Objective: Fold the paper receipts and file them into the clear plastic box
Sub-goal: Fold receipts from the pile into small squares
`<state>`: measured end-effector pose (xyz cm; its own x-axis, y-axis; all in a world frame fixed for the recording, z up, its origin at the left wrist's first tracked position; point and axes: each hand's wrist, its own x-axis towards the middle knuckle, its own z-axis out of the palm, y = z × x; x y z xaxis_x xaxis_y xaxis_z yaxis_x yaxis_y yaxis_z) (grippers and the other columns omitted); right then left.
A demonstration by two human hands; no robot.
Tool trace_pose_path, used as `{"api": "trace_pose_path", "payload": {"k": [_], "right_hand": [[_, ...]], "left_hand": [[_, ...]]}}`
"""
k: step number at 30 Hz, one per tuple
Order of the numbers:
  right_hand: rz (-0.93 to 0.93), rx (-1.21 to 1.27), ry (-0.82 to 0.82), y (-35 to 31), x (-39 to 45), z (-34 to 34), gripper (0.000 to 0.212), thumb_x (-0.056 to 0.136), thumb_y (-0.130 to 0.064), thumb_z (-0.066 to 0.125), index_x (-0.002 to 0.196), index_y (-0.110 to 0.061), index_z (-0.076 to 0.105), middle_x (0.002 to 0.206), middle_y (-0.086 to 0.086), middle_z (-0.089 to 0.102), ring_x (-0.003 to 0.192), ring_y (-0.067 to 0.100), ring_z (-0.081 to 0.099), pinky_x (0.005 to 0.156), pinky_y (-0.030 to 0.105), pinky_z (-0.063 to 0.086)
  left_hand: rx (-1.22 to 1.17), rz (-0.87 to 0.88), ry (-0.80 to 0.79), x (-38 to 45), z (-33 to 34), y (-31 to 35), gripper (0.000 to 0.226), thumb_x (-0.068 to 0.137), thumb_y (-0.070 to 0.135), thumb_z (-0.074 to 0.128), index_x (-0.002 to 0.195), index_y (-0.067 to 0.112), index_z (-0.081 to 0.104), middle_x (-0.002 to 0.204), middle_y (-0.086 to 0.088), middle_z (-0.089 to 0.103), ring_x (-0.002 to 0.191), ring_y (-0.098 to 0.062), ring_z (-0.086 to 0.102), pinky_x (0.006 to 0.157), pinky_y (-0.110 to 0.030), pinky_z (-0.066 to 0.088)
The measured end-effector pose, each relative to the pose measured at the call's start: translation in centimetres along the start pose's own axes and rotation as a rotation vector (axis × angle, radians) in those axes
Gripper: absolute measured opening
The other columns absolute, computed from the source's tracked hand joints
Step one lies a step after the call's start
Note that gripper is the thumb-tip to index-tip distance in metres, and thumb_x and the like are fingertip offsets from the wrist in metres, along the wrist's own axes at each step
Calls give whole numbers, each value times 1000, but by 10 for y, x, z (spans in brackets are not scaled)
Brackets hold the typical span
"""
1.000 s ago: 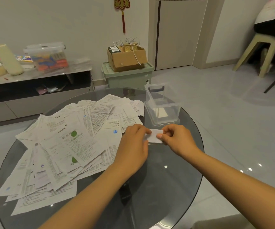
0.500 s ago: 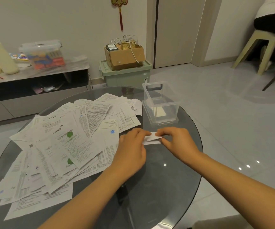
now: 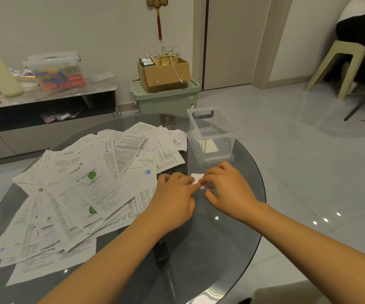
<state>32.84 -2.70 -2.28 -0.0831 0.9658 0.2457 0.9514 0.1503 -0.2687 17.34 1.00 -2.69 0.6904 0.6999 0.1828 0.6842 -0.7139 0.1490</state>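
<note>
Both hands, left hand (image 3: 172, 194) and right hand (image 3: 227, 187), pinch one small folded receipt (image 3: 196, 179) at frame centre, now folded smaller than a second ago. It lies on the glass table (image 3: 199, 249), just below the clear plastic box (image 3: 211, 137). On the receipt pile (image 3: 85, 183) at left, print is too small to read.

Big messy pile of receipts (image 3: 85, 189) at about 9 o'clock, one small folded receipt (image 3: 196, 178) dead center, open clear box (image 3: 211, 137) at 1 o'clock with a folded slip (image 3: 210, 147) inside.
</note>
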Motion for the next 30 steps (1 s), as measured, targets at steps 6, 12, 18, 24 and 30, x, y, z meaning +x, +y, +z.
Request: {"api": "trace_pose_path", "payload": {"k": [6,12,18,24,30], "right_hand": [[30,98,168,-7,2,-1,25,83,-11,59,106,-15,70,96,0,68,96,21,51,79,29,44],[-46,98,289,-26,7,1,21,75,-10,59,89,-17,73,80,-4,64,80,19,50,66,24,32],[-81,119,247,-58,18,8,18,76,-6,65,88,-17,73,83,-1,65,83,22,52,69,25,33],[-116,133,163,-88,30,23,21,80,-10,62,98,-17,73,95,0,67,93,22,53,77,25,36],[-173,121,61,-105,36,36,24,85,-16,60,107,-19,69,104,-3,63,102,18,49,82,22,33]], "left_hand": [[-144,-82,122,-4,-11,-3,39,93,16,44,131,25,52,132,7,51,123,-11,39,97,-23,19],[-163,-136,198,-16,-28,-8,32,92,15,46,119,21,62,119,3,58,113,-16,48,93,-26,24],[-125,-219,196,-37,-44,-21,31,93,17,45,118,21,62,119,2,57,111,-15,47,95,-27,25],[43,-469,10,-59,-53,-47,46,95,28,41,140,22,35,143,-5,34,132,-24,31,109,-35,19],[46,-622,-208,-83,-48,-72,55,95,36,41,143,18,22,147,-14,26,136,-32,23,112,-45,23]]}}
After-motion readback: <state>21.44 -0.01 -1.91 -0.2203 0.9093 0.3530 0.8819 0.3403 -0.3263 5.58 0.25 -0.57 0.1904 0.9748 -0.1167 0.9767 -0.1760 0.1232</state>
